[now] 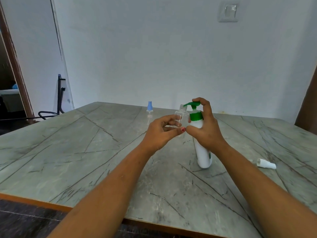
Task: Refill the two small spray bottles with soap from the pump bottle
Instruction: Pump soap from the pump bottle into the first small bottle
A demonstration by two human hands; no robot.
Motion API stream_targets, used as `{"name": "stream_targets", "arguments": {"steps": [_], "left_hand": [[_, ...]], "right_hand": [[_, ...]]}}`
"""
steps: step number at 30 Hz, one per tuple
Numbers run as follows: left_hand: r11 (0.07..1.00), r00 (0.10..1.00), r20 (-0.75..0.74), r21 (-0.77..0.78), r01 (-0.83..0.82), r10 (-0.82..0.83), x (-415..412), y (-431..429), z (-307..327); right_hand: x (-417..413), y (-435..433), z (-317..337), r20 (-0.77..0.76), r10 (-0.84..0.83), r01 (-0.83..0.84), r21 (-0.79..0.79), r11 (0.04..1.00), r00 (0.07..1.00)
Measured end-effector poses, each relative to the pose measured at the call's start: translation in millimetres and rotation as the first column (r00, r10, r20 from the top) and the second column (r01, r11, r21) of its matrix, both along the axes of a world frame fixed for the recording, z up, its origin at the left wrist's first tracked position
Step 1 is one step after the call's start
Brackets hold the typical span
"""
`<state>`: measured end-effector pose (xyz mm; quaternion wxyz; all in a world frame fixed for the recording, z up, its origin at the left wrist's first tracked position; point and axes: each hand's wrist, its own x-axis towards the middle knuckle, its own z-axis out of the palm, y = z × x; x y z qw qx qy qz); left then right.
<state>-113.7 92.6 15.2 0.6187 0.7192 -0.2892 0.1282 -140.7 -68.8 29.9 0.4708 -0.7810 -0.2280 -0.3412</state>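
**Entry: soap to first bottle, spout at the open neck**

We hold the clear bottle (182, 115) in our left hand (161, 133), fingers and thumb pinched round its body, neck uncapped and upright. Our right hand (205, 129) is wrapped round the pump bottle (203, 152) at its green collar, forefinger curled over the pump head. That bottle leans toward the left hand, its base seemingly on the counter (85, 152). The spout (188, 104) sits just at the neck rim. We judge the step wants the spout tip centred over the neck before any press, slow full strokes, and a firm left grip so the light bottle does not tip. The blue-top bottle (149, 110) stands capped beyond the left hand, and a loose white sprayer (266, 163) lies right of the right forearm.
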Motion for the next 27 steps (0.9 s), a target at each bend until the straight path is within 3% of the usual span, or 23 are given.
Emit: {"name": "stream_targets", "arguments": {"steps": [27], "left_hand": [[0.999,0.992,0.120,-0.033,-0.038,0.042,-6.1,-1.9,6.5]], "right_hand": [[-1.6,-3.4,0.5,-0.129,0.249,-0.229,0.155,0.961,0.960]]}}
